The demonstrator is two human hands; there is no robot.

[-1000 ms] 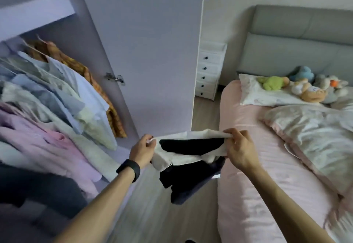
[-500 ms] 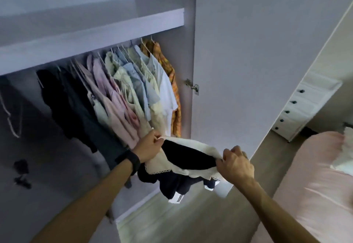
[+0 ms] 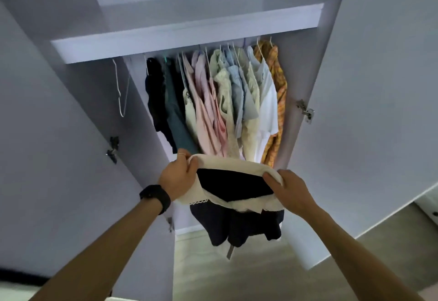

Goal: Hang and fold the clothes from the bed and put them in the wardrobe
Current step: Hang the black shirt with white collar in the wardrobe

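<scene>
Both hands, left (image 3: 178, 175) and right (image 3: 289, 188), pinch the cream band of a dark garment (image 3: 233, 196) held spread before the open wardrobe (image 3: 187, 33), so the hanging step seems underway, and next she'd need that spare hanger (image 3: 122, 89) on the rail.
</scene>
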